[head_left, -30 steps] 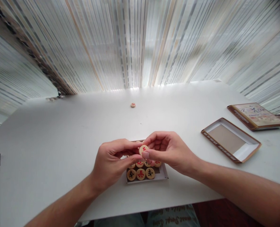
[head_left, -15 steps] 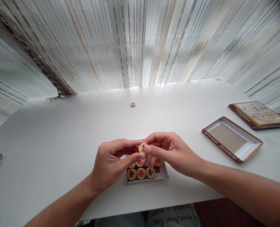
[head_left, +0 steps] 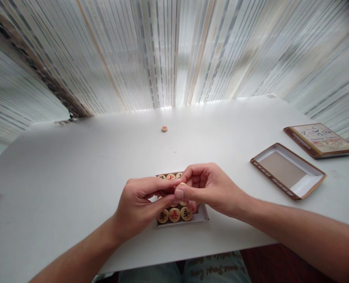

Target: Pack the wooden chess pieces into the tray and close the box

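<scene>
Handling a single xiangqi piece point(head_left: 182, 184) just above the cardboard tray point(head_left: 204, 216), close to the table's near edge. From the left: left hand point(head_left: 137, 204), thumb and forefinger closed in toward the disc, other fingers curled underneath. In the middle: only a pale sliver of the wooden disc on show, squeezed at the meeting of the two hands, its face hidden. From the right: right hand point(head_left: 211, 188), thumb and forefinger clamped on the same disc, remaining fingers folded into the palm. Looks like a pass or a turn of the piece between two pinches, low over the tray. Calls, for any further move, for one firm pinch before any release by the other hand, and for a clean lift, given the packed discs close below.

Around, left to right: white table point(head_left: 74, 177); far back, a lone piece point(head_left: 164, 128), well apart from everything else. Under the hands, rows of tray pieces point(head_left: 174, 214) lying flat with red and black characters, the middle rows hidden by fingers. Further right, an open box half point(head_left: 269, 182), brown-edged, showing its cardboard floor; beyond it, near but apart, the printed box lid point(head_left: 320, 139). Behind all, a striped curtain point(head_left: 174, 51). No obstacle seen between hands and tray; sight of any free slot blocked by the hands themselves.
</scene>
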A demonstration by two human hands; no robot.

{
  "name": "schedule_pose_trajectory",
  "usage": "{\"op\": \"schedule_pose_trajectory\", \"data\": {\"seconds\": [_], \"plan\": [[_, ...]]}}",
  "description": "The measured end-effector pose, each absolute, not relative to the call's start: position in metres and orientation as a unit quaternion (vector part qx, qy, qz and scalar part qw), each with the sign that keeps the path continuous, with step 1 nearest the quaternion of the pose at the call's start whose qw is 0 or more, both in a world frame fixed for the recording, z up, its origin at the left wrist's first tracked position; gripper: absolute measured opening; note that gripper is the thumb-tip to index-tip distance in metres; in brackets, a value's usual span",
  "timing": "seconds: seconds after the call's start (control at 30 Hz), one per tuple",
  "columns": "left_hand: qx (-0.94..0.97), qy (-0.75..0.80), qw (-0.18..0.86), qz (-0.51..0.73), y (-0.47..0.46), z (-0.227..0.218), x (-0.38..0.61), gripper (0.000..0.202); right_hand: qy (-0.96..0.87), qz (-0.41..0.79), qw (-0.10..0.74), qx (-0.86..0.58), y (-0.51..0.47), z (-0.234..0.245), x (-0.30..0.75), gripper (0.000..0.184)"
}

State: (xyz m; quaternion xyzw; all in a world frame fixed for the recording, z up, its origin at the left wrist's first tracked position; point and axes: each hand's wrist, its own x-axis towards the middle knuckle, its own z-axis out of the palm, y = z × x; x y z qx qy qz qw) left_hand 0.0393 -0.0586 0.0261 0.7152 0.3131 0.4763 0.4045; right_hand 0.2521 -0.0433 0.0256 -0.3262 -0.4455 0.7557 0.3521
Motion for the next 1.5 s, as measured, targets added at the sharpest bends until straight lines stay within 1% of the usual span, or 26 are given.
{"op": "schedule_pose_trajectory", "data": {"seconds": [0.13,0.33,0.5,0.6,0.77,0.87,1.0,1.13,1.27,1.4,1.5], "plan": [[0.693,0.315,0.438,0.479,-0.059,0.026,0.039,0.039,-0.445,0.761,0.35,-0.317,-0.043,0.027,0.252,0.036],[0.643,0.34,0.48,0.49,-0.059,0.023,0.037,0.037,-0.454,0.755,0.364,-0.302,-0.043,0.032,0.251,0.019],[0.613,0.367,0.485,0.504,-0.059,0.025,0.038,0.032,-0.45,0.708,0.431,-0.331,-0.039,0.027,0.255,0.008],[0.602,0.369,0.497,0.504,-0.06,0.026,0.038,0.031,-0.456,0.682,0.462,-0.338,-0.037,0.023,0.26,0.012],[0.584,0.351,0.531,0.503,-0.06,0.028,0.038,0.036,-0.487,0.691,0.441,-0.301,-0.042,0.024,0.259,0.026],[0.584,0.34,0.544,0.497,-0.06,0.028,0.039,0.036,-0.502,0.703,0.416,-0.283,-0.046,0.028,0.255,0.021],[0.595,0.328,0.547,0.489,-0.06,0.028,0.039,0.036,-0.475,0.725,0.412,-0.28,-0.047,0.029,0.25,0.027],[0.599,0.323,0.547,0.488,-0.059,0.027,0.039,0.032,-0.474,0.722,0.417,-0.284,-0.047,0.027,0.25,0.028],[0.596,0.34,0.53,0.498,-0.059,0.028,0.039,0.03,-0.501,0.693,0.439,-0.277,-0.048,0.028,0.251,0.024],[0.598,0.349,0.501,0.519,-0.059,0.029,0.04,0.025,-0.562,0.625,0.467,-0.273,-0.05,0.028,0.251,0.018],[0.596,0.351,0.496,0.525,-0.059,0.029,0.039,0.026,-0.593,0.576,0.491,-0.277,-0.05,0.024,0.252,0.023]]}}
